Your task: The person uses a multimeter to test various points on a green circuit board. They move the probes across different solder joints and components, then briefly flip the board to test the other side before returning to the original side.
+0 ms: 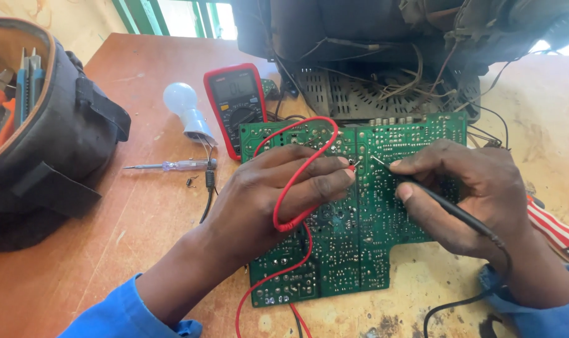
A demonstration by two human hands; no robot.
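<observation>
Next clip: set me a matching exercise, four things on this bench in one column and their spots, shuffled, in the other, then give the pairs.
Things:
1. multimeter
2. light bulb
3. screwdriver
4. tool bag

Places:
A. lying flat between the tool bag and the circuit board
B. at the table's far left, open, with pliers inside
C. just left of the multimeter
D. at the circuit board's upper left corner, red-cased

Pairs: 1-D, 2-C, 3-A, 4-B

The left hand holds the red probe and the right hand the black probe, both tips on the board.
</observation>
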